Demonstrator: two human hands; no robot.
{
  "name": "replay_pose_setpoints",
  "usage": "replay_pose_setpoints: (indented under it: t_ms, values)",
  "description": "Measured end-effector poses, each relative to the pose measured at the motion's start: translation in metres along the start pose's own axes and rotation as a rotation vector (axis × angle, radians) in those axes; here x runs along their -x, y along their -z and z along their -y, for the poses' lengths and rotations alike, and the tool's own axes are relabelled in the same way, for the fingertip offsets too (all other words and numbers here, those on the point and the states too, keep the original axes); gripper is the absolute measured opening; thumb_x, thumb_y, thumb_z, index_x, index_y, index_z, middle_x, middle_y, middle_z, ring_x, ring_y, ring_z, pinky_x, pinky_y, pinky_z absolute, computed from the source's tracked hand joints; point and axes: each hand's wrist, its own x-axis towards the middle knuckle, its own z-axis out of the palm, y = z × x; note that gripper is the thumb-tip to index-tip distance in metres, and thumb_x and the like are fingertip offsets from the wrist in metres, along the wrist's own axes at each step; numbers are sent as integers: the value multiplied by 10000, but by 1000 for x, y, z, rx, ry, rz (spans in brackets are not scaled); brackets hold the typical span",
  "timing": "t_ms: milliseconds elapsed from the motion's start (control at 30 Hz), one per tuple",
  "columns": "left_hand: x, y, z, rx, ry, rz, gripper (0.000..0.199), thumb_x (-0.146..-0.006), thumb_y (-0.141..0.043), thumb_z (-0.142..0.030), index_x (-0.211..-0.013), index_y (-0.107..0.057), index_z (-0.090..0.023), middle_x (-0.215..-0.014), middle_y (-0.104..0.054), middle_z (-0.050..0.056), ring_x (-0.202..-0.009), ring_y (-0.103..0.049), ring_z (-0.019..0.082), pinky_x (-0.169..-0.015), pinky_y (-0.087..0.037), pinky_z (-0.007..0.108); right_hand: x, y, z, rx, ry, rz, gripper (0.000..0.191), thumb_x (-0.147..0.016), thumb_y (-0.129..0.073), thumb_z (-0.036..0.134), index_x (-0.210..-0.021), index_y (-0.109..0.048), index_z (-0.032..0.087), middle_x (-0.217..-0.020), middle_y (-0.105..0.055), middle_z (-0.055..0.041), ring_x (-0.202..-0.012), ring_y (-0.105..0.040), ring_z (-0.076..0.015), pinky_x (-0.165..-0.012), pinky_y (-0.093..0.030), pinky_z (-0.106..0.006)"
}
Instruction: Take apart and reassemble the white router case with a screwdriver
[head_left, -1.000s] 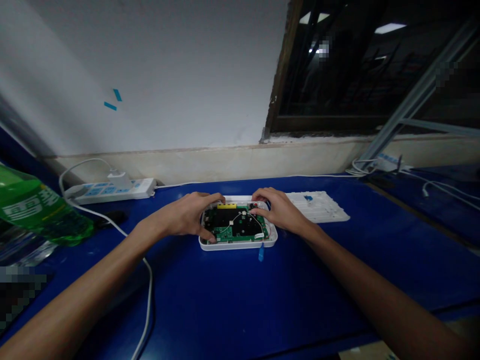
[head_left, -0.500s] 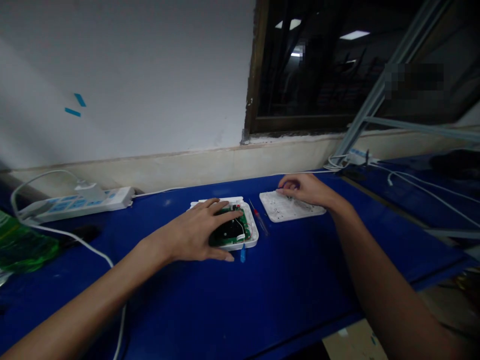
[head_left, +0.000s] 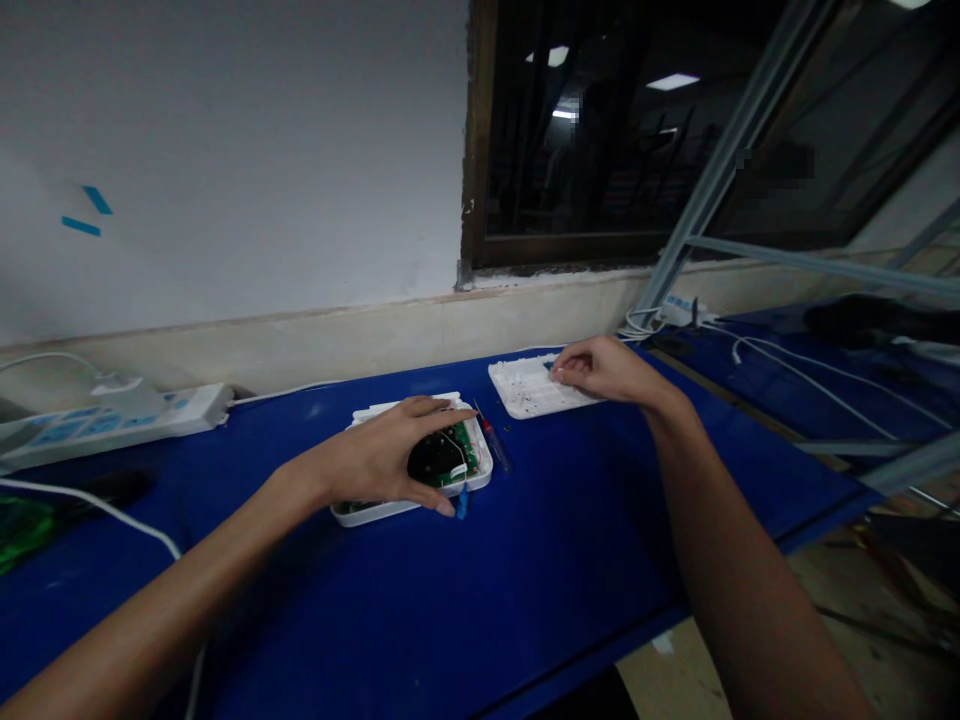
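My left hand [head_left: 386, 455] lies with fingers spread over a white casing [head_left: 411, 508] that holds a green circuit board [head_left: 472, 452]. A small blue piece [head_left: 463, 502] on a thin white wire hangs at the casing's front edge, by my left thumb. Right of the casing lies a screwdriver [head_left: 496, 445] with a red and clear handle. Farther right, my right hand [head_left: 592, 368] is pinched over a flat white cover [head_left: 529, 392] dotted with small dark bits. Something small and blue shows at its fingertips, too small to name.
A white power strip [head_left: 202, 403] with a plug and cables lies at the left by the wall. Green plastic [head_left: 26, 530] is at the far left. A metal frame [head_left: 679, 240] and another power strip [head_left: 679, 309] stand back right.
The view has shifted to the right. My right hand's pinched fingers remain over the white cover, and a blue bit now shows at them. My left hand stays spread over the casing.
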Motion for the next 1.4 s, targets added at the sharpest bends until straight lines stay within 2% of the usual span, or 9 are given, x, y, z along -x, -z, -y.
replay_pose_setpoints:
  t_ms: [233,367,467,500,633,800,1033,1200,1400]
  values:
    - [6,8,-11,1017,314,-420,702,-934,-565,-518,-1524,-252,-301,-1319,-612,134,-1103,-654,280,-973,-526,470,-10,-29,80,-195,295,-161,178,-842,-671,344,-866,-745,184,-771,-725,-35,-698,-634,-163,-651,-493,-294]
    - [17,8,0,1163,367,-587,581,-843,-699,-275,-1378,-475,-249,-1261,-648,109,-999,-675,244,-821,-582,352,-14,-58,115,-246,415,-170,149,-873,-648,275,-965,-740,204,-905,-754,-38,-774,-671,-168,-739,-524,-316]
    - [34,9,17,1198,445,-729,503,-811,-693,-187,-1294,-550,-206,-1195,-673,107,-959,-676,214,-788,-581,299,-6,-60,123,-325,488,-163,211,-895,-622,263,-1085,-697,209,-1037,-728,-51,-862,-664,-176,-819,-522,-333]
    - [41,10,23,1211,469,-767,490,-803,-692,-169,-1275,-563,-195,-1181,-676,107,-950,-675,205,-784,-580,284,-2,-58,122,-326,505,-126,216,-882,-638,262,-1086,-691,211,-1014,-717,-46,-835,-650,-171,-794,-519,-326]
    - [63,9,41,1248,573,-895,601,-783,-696,-122,-1341,-507,-238,-1195,-663,83,-872,-672,161,-710,-575,237,10,-54,114,-189,561,354,273,-786,-722,192,-1052,-705,255,-1040,-658,-23,-904,-617,-181,-805,-497,-316]
    - [74,3,47,1207,606,-892,667,-795,-681,-124,-1396,-443,-292,-1201,-659,76,-873,-679,171,-727,-577,269,9,-74,108,-102,546,523,209,-752,-791,226,-947,-722,256,-1077,-578,-37,-1034,-574,-209,-887,-466,-332]
    - [83,2,53,1152,580,-827,719,-794,-713,-171,-1423,-409,-337,-1202,-663,75,-896,-687,199,-732,-576,298,-3,-87,94,-362,419,523,175,-784,-781,375,-809,-719,214,-934,-688,-30,-778,-619,-152,-693,-492,-290]
    - [85,6,52,1183,527,-801,733,-730,-786,-186,-1389,-474,-267,-1098,-692,86,-785,-689,187,-647,-567,269,-12,-96,81,-727,123,231,276,-732,-815,402,-861,-685,197,-642,-680,10,-552,-622,-130,-536,-488,-263]
    - [86,6,47,1194,460,-730,711,-704,-824,-218,-1351,-530,-226,-1029,-711,100,-730,-699,196,-610,-563,260,-18,-101,77,-732,66,19,326,-739,-797,444,-876,-705,163,-624,-690,-17,-461,-608,-128,-417,-448,-249]
